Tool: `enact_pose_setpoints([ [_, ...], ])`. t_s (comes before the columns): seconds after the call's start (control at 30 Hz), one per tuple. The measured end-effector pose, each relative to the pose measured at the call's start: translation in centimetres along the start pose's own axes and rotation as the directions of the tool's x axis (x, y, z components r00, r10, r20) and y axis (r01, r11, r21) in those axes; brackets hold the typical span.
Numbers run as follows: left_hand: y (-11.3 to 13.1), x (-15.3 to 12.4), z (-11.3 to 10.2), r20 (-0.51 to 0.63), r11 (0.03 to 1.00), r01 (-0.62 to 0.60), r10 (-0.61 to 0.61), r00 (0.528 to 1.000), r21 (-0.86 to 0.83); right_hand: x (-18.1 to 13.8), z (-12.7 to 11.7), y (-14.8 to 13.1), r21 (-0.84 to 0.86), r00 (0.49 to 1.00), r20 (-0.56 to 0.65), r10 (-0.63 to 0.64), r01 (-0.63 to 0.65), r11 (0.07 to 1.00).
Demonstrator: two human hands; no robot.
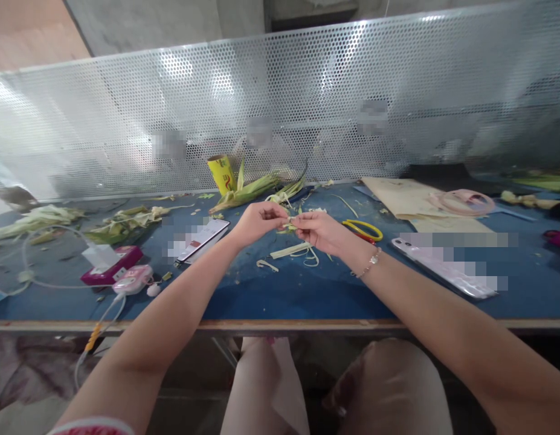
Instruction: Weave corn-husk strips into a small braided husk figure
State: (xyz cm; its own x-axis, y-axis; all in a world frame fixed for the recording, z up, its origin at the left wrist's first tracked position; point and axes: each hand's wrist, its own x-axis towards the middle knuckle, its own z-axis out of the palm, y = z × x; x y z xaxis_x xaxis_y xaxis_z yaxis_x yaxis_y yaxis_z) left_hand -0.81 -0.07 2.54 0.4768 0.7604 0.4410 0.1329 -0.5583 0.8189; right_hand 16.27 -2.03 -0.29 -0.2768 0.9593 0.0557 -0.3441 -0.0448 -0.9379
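Above the middle of the blue table (280, 302), my left hand (260, 223) and my right hand (321, 231) meet fingertip to fingertip. Both are closed in a pinch on a small, pale green piece of corn husk (289, 222), mostly covered by the fingers. Husk strips (291, 249) lie on the table just below the hands, with a short curled piece (267, 265) to their left. Close to my right wrist are yellow looped handles (365, 230), probably of scissors, partly behind the wrist. A larger bunch of green corn husk (250, 190) lies beyond my left hand.
A phone (205, 237) lies left of my left forearm, another phone (443, 266) right of my right wrist. Purple power block (112, 266), pink charger (132, 279) and white cables stand at left. A yellow tube (222, 174) leans near the perforated metal screen (298, 90). Brown paper (397, 199) lies back right.
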Motion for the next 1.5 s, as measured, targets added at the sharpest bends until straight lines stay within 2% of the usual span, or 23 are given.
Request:
enact_pose_setpoints([
  [0.13,0.2,-0.2,0.2,-0.001,0.991,-0.073,0.074,0.997,0.111,0.0,-0.1,0.1,0.023,1.000,0.018,-0.003,0.003,1.000],
  [0.27,0.2,-0.2,0.1,0.026,0.952,-0.200,0.200,0.980,0.232,0.2,-0.2,0.0,0.039,1.000,0.025,0.007,-0.008,0.999],
  [0.5,0.1,-0.1,-0.3,0.158,0.813,-0.416,0.385,0.909,0.408,0.3,-0.3,0.0,0.041,0.999,0.039,0.003,-0.005,0.999],
  [0.63,0.2,-0.2,-0.5,0.255,0.713,-0.502,0.433,0.864,0.489,0.2,-0.3,0.1,0.043,0.999,0.038,0.005,-0.007,0.999],
  [0.83,0.6,-0.4,-0.6,0.298,0.687,-0.519,0.426,0.854,0.508,0.1,0.0,0.1,0.063,1.000,0.024,0.012,-0.014,0.998],
  [1.0,0.6,-0.5,-0.4,0.306,0.730,-0.493,0.388,0.869,0.474,0.0,0.1,0.2,0.056,0.999,0.031,0.015,-0.016,0.998],
  [1.17,0.5,-0.5,-0.3,0.254,0.778,-0.476,0.404,0.879,0.409,0.1,0.0,0.2,0.057,0.999,0.033,0.019,-0.021,0.998],
  [1.3,0.2,-0.4,-0.1,0.280,0.741,-0.506,0.422,0.862,0.441,0.1,0.0,0.1,0.073,1.000,0.020,0.003,-0.004,0.997],
  [1.37,-0.1,-0.3,0.1,0.251,0.729,-0.497,0.429,0.867,0.471,0.1,0.0,0.1,0.081,1.000,0.005,0.004,-0.005,0.997],
  [1.5,-0.6,-0.3,0.7,0.116,0.746,-0.443,0.449,0.886,0.497,0.3,-0.1,0.0,0.099,1.000,-0.027,-0.006,0.009,0.995],
])
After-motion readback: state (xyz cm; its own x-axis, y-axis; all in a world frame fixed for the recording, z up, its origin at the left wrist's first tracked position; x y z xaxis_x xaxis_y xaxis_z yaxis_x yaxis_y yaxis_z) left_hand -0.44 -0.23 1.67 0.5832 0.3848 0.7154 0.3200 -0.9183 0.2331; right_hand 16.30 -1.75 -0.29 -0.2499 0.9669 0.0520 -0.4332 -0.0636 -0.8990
